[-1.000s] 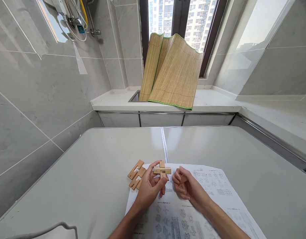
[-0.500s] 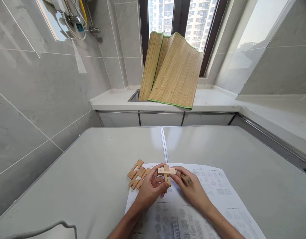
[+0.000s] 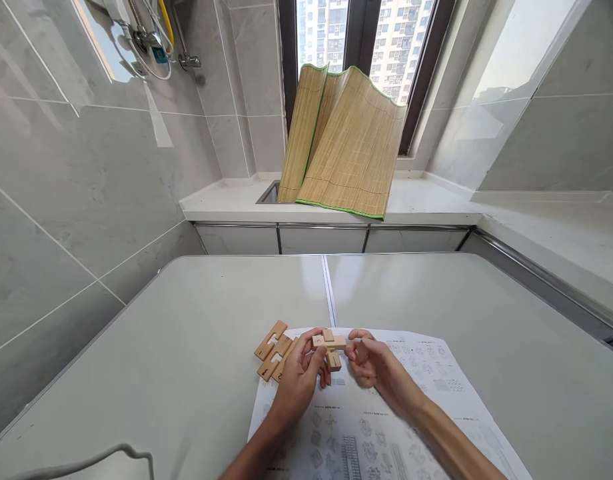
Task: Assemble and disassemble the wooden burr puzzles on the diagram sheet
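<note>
My left hand is closed around a cross-shaped assembly of pale wooden puzzle pieces, with its thumb on the near side. One piece lies crosswise, and the end of another points down toward me. My right hand is beside the assembly's right end, its fingers curled inward; whatever they enclose is hidden. To the left of my left hand, several flat notched wooden pieces with dark marks lie side by side, partly covered by that hand.
A printed sheet with small diagrams lies under both hands on the pale table. A grey cable curves at the front left. Beyond the table, a folded bamboo mat leans at the window above a white ledge.
My right hand has drawn off the assembly and turned; the dark-marked wooden block seen in it is out of sight. The assembly has shifted slightly left in my left hand.
</note>
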Motion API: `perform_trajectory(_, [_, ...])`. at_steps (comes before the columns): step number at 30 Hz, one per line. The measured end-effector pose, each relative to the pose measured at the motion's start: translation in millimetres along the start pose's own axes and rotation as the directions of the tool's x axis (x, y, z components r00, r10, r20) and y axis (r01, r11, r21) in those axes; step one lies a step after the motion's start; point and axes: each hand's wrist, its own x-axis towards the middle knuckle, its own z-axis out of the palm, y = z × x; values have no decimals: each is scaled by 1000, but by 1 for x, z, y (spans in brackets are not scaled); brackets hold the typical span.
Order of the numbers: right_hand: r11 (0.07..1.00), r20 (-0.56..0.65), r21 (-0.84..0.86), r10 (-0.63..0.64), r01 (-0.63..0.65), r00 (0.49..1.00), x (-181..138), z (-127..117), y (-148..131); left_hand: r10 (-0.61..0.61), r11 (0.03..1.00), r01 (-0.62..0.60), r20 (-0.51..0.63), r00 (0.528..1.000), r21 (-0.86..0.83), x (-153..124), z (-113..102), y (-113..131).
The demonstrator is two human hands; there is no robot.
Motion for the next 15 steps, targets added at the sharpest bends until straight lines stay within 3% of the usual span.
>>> perform_trajectory(7, [996, 155, 78, 29, -42, 987, -7, 7, -5, 9, 999, -6, -61, 998, 53, 0, -4, 3])
perform_trajectory(12, [993, 232, 37, 104, -116, 967, -12, -2, -14, 84, 961, -95, 55, 995, 260, -5, -4, 12])
perform_trajectory(15, [982, 320, -31, 188, -188, 929, -16, -9, -20, 126, 920, -166, 131, 983, 355, -9, -2, 17])
